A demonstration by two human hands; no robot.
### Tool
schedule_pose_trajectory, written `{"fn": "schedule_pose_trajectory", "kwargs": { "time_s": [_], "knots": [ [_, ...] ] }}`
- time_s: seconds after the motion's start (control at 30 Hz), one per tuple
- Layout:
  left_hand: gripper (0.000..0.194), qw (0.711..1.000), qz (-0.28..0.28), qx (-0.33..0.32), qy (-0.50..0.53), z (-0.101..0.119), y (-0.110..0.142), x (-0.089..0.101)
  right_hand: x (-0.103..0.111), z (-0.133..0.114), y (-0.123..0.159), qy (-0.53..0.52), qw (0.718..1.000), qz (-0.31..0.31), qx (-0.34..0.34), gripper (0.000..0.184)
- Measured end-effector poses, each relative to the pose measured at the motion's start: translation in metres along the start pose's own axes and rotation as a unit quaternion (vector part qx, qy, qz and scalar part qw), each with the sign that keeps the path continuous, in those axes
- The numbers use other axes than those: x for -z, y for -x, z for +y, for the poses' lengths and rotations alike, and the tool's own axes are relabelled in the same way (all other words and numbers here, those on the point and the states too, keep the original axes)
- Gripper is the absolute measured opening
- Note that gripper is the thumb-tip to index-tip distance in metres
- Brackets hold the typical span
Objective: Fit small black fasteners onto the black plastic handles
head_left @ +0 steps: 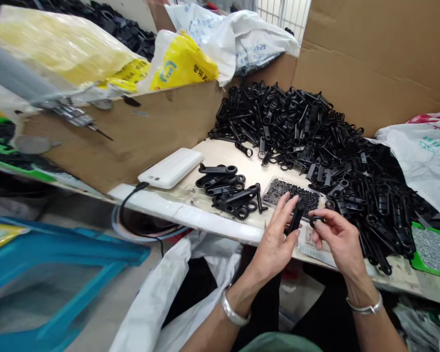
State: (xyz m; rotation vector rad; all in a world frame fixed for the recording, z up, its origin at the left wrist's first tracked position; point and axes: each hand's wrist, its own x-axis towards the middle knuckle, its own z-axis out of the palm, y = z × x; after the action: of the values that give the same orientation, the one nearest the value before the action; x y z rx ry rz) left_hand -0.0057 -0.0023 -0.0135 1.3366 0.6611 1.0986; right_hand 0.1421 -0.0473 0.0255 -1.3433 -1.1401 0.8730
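Observation:
My left hand is closed on a black plastic lever-like part, held upright between thumb and fingers at the table's front edge. Close beside it, my right hand pinches a black ring-shaped piece; whether this ring belongs to a longer part cannot be made out. Just behind both hands lies a shallow clear tray filled with small black pieces. To the left of the tray sits a small group of black lever-like parts.
A large heap of similar black parts covers the back and right. A white power bank with a cable lies left. A screwdriver-like tool hangs at upper left. A green tray of small metal pieces stands right; a blue stool is lower left.

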Motion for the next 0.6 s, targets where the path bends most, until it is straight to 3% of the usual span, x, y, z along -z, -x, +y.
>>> {"fn": "schedule_pose_trajectory", "kwargs": {
  "time_s": [0.1,0.23,0.47,0.6],
  "knots": [
    [0.074,0.987,-0.043,0.081,0.131,-0.001,0.007,-0.007,-0.006,0.008,0.003,0.041,0.998,0.02,0.04,0.016],
    [0.07,0.961,-0.032,0.148,0.231,-0.001,0.009,-0.011,-0.006,0.014,0.001,0.138,0.986,0.052,0.083,0.02],
    [0.041,0.957,0.028,0.136,0.255,-0.003,0.009,-0.021,-0.009,0.016,0.012,0.26,0.941,0.101,0.192,0.022],
    [0.043,0.978,0.044,0.104,0.178,-0.004,0.01,-0.027,-0.013,0.021,0.02,0.268,0.939,0.118,0.178,0.029]
  ]
}}
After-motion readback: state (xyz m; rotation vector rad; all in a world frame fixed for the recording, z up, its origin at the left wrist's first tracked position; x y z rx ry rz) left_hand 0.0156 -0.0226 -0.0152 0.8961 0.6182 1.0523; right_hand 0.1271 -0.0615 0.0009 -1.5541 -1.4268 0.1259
